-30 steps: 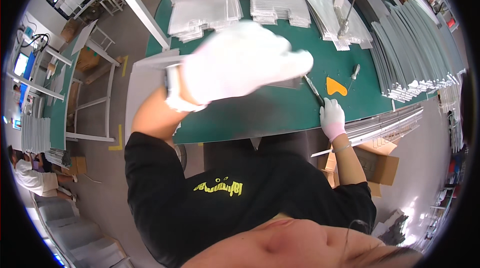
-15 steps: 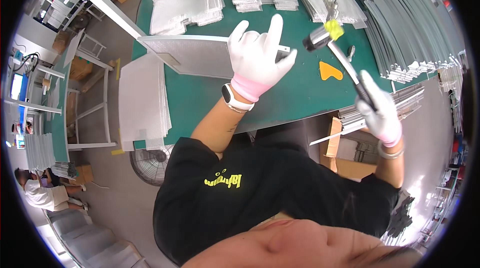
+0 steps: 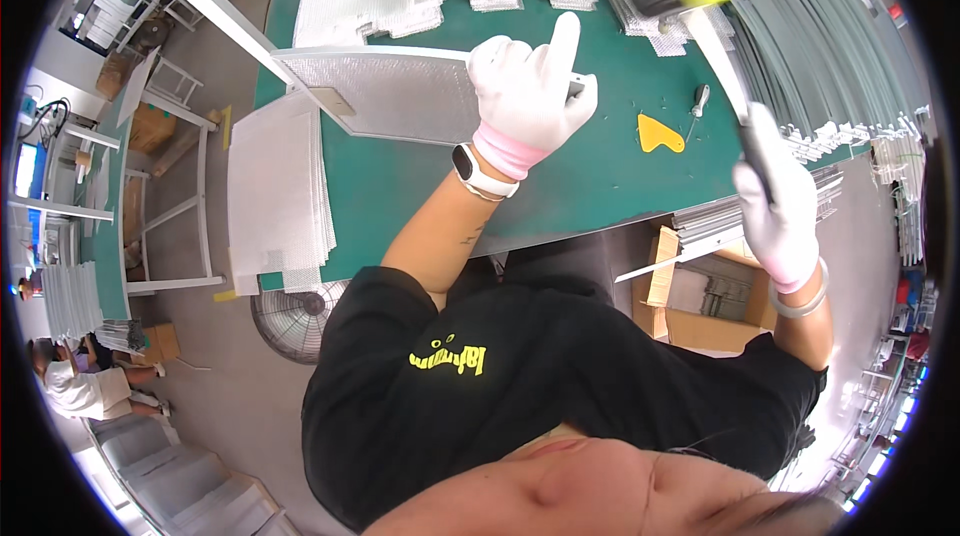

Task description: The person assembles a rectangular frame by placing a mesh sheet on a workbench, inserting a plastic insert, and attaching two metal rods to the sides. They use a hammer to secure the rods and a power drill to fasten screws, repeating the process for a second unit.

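My left hand [image 3: 528,88], in a white glove with a pink cuff, is closed around the right end of a framed mesh panel [image 3: 400,96]. The panel stands on edge on the green table, and a small dark end piece [image 3: 577,86] shows beside my thumb. My index finger points away from me, and the palm side of the grip is hidden. In my right hand [image 3: 780,206], also gloved, is the dark grip of a mallet [image 3: 715,51]. Its yellow-and-black head, blurred by motion, is raised to the right of the panel.
On the green table [image 3: 420,191] lie a yellow scraper [image 3: 658,134] and a screwdriver [image 3: 700,101]. Mesh sheets [image 3: 280,186] are stacked left and at the back; grey strips [image 3: 830,56] fill the right. Below stand a fan [image 3: 300,321] and an open carton [image 3: 700,331].
The mallet head has swung up and away from the panel's end, toward the back right. My right hand has shifted a little right and nearer me. The left hand keeps its hold.
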